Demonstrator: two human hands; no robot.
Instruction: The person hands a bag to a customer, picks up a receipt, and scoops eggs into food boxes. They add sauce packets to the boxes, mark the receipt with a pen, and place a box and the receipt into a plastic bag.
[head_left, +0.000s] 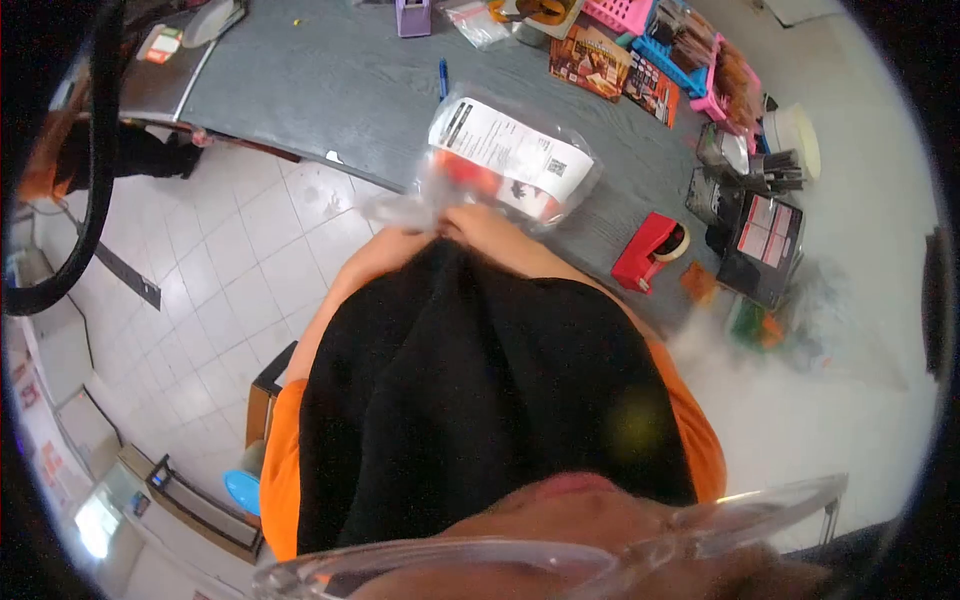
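Note:
A clear plastic bag [575,150] lies on the near part of the grey table. Inside or on it are a printed white sheet [510,145] with a QR code and something orange and red [465,175]. My left hand [408,238] and my right hand [468,224] meet at the bag's near end, close to my body. Both are closed on the gathered, blurred plastic there. My fingertips are partly hidden by the plastic and by blur.
On the grey table [300,80] lie a blue pen [443,80] and a red tape dispenser [648,252]. Farther off are a purple holder [413,17], printed cards [590,65], a pink basket [725,90] and a black box [765,245]. Another person's dark-clothed leg [130,150] is at left.

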